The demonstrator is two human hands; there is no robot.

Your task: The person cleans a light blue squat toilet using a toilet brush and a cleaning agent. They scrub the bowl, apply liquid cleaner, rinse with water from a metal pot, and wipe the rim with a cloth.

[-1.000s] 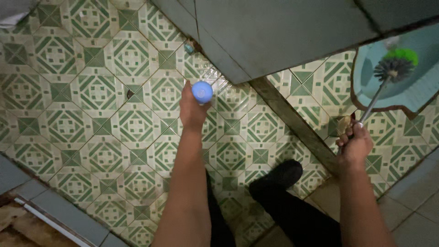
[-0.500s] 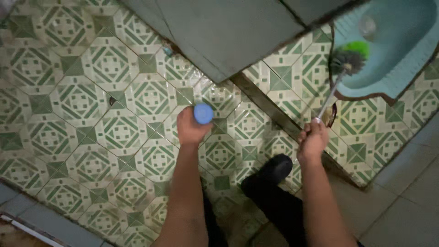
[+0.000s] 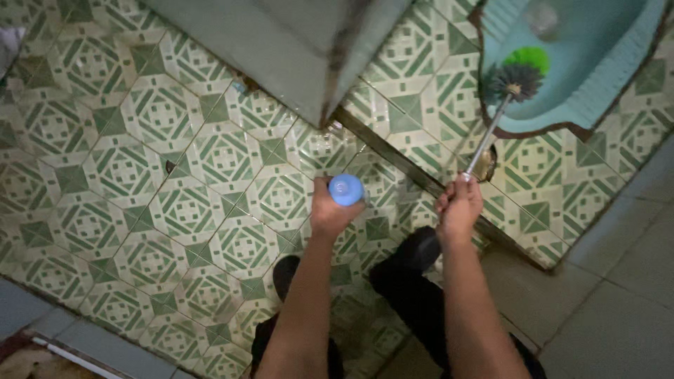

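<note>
Brush head (image 3: 517, 77) shifted toward 1 o'clock over squat pan (image 3: 597, 70); right hand (image 3: 458, 207) grips handle, left hand (image 3: 335, 210) clasps blue bottle (image 3: 347, 189); scrubbing seemingly under way, unfinished.

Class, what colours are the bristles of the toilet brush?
Dark grey bristles with a bright green tuft, seen in the head view.

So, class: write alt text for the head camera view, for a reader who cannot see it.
Seen from above, a person's right hand holds a metal-handled toilet brush whose dark and green bristles rest at the edge of a turquoise squat toilet. The left hand grips a blue-capped bottle over a green patterned tile floor.
</note>
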